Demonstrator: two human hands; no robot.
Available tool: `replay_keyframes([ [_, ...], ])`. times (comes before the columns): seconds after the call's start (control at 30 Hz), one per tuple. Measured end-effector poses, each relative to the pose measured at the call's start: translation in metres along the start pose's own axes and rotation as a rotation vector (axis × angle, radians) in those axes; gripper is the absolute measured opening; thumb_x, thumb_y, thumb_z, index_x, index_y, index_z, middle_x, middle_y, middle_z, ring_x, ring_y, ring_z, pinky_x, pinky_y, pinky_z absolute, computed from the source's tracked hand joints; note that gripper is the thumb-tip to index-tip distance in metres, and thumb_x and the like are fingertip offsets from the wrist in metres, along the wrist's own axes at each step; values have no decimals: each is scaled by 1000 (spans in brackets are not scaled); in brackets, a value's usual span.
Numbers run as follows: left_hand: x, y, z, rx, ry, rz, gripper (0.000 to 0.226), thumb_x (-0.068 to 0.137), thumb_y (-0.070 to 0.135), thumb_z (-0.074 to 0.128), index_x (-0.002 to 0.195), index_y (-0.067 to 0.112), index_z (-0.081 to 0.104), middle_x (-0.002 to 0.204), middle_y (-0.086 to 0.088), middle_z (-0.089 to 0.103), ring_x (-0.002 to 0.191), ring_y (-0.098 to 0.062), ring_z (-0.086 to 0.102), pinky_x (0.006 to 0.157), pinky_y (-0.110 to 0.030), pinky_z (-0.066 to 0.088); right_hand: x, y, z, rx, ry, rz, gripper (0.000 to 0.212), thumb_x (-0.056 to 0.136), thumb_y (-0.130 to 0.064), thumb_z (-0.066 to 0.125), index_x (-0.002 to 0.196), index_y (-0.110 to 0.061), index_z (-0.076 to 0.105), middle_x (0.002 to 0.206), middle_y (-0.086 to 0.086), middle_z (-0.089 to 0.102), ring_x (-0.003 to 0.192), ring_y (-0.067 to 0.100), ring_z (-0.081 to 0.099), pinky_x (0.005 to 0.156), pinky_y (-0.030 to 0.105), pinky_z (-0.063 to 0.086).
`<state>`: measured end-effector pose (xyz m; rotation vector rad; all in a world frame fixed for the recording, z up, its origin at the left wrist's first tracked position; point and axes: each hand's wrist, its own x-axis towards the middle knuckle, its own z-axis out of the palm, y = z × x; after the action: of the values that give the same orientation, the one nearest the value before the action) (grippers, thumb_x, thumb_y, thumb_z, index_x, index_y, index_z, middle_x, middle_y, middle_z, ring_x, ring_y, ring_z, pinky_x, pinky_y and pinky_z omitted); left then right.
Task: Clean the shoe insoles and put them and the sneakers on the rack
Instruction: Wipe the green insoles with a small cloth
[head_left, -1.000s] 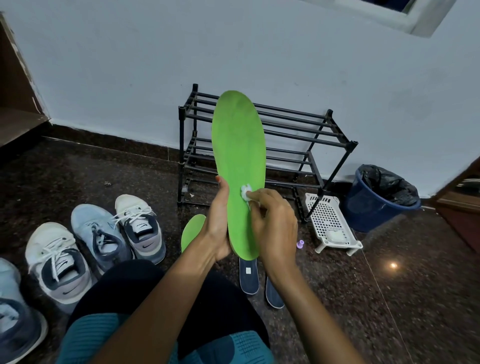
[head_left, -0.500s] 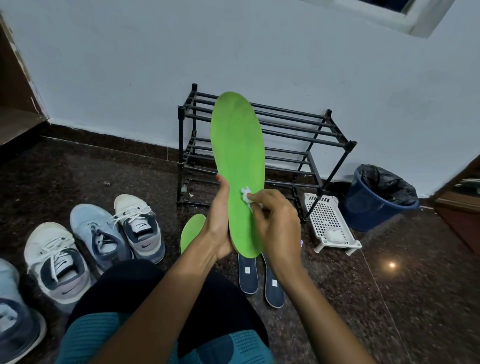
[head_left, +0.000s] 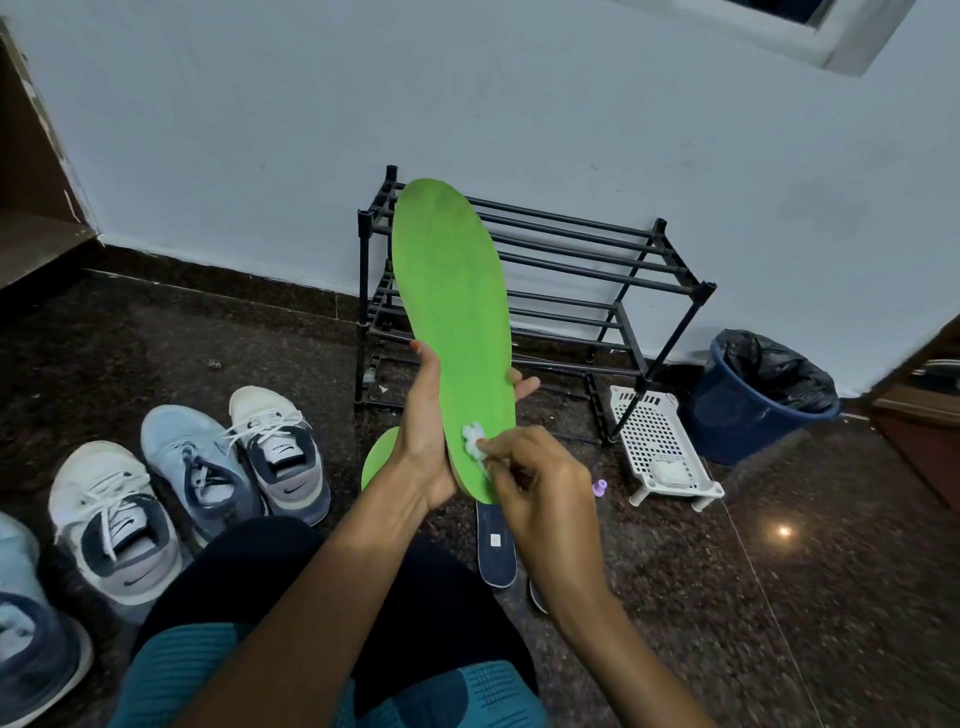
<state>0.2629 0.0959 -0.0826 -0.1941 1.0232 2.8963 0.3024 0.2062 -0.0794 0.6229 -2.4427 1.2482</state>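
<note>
A green insole (head_left: 452, 322) is held upright before the black rack (head_left: 597, 270).

The left hand (head_left: 423, 431) clasps its heel end, fingers curled behind; the right hand (head_left: 540, 483) pinches a white wad (head_left: 474, 434) against its lower face. Sneakers (head_left: 275, 452) stand on the floor at left.

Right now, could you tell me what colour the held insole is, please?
Bright green; the insole shows best in the head view.
</note>
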Motion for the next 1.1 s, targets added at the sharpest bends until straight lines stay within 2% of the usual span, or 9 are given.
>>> replay_keyframes([
  [0.13,-1,0,0,13,-15,-16,85,88,69,14,82,9,73,83,-12,71,100,-27,64,99,-50,42,5,3,4,-66,43,30,14,83,-3,61,91,-11,69,92,-4,64,80,21,60,64,43,51],
  [0.27,0,1,-1,-6,0,-4,80,87,70,15,100,8,64,87,-11,66,102,-27,65,97,-61,40,-5,-5,12,17,28,29,17,78,-7,58,86,-12,71,87,-7,65,77,16,61,66,35,50],
  [0.37,-1,1,1,-3,-4,-6,81,87,70,15,102,6,62,87,-11,65,103,-30,65,87,-58,47,-10,-10,11,37,20,1,18,76,-11,56,86,-14,71,86,-9,65,79,17,62,67,34,51],
  [0.47,-2,2,3,25,8,-16,81,88,69,15,100,5,62,88,-11,66,103,-31,65,91,-57,45,-5,-11,9,-37,13,-41,17,80,-15,55,88,-13,70,89,-6,65,81,20,61,68,32,50],
  [0.53,-4,0,5,77,18,-42,81,88,69,15,97,5,64,87,-12,70,96,-29,68,92,-48,48,6,-11,8,-111,51,-62,17,83,-15,55,89,-13,70,91,-4,66,81,20,59,66,27,45],
  [0.67,-7,-4,4,73,8,-31,68,92,62,23,99,9,65,89,-10,72,78,-19,71,67,-28,57,32,-10,10,-265,124,-59,12,85,-9,60,91,-12,70,94,-3,67,80,24,58,59,28,43],
  [0.83,-11,6,7,14,-34,29,71,79,61,38,116,5,61,120,-21,62,109,-31,60,91,-36,52,31,-11,12,-273,139,-76,14,83,-7,61,90,-14,70,97,-6,67,81,21,56,60,24,39],
  [1.0,-5,14,5,9,-5,103,72,81,64,31,113,7,62,102,-14,70,94,-25,67,80,-33,57,20,-11,12,-260,115,-118,15,80,-6,62,88,-16,70,94,-7,67,79,22,57,57,29,45],
  [1.1,-3,14,3,125,18,63,77,88,67,19,107,9,65,107,-10,70,95,-21,67,80,-31,57,21,-11,13,-330,121,-140,13,78,-7,65,86,-17,70,91,-8,66,77,21,57,50,26,41],
])
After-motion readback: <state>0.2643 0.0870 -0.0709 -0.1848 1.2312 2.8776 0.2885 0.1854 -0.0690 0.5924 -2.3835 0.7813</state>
